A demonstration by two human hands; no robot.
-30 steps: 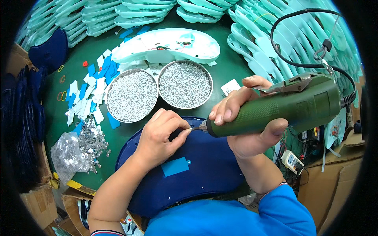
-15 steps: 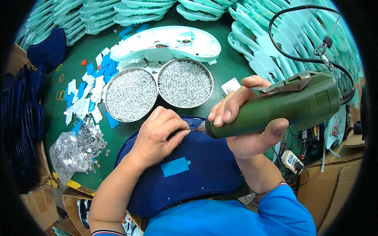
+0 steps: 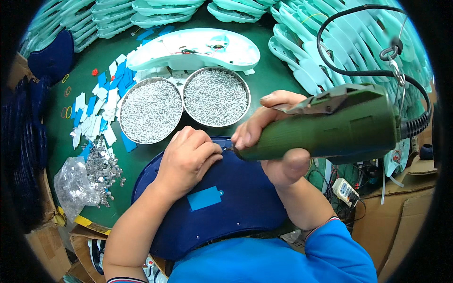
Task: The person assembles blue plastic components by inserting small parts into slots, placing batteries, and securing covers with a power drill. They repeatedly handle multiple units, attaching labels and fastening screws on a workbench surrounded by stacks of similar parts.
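My right hand (image 3: 283,137) is wrapped round a green electric screwdriver (image 3: 325,132), tilted with its nose down and to the left. The screwdriver's tip (image 3: 228,148) meets the far part of a dark blue curved plastic panel (image 3: 226,188). Right beside that tip, my left hand (image 3: 188,158) is closed in a pinch; whatever is between its fingertips is too small to make out. A flat blue tab piece (image 3: 205,198) lies on the panel nearer to me. Beyond my hands stand two round trays full of small silvery screws, the left tray (image 3: 121,123) and the right tray (image 3: 248,101).
A pale green curved shell (image 3: 188,59) with wires lies behind the trays. Blue and white strips (image 3: 101,106), metal clips (image 3: 103,170) and a clear plastic bag (image 3: 75,184) are at left. Stacked pale green shells (image 3: 339,52) and a hanging cable (image 3: 325,47) are at right.
The screwdriver has come down and to the left, its tip now at the panel beside my left fingertips. My left hand stays pinched in nearly the same place. The whole view has shifted slightly.
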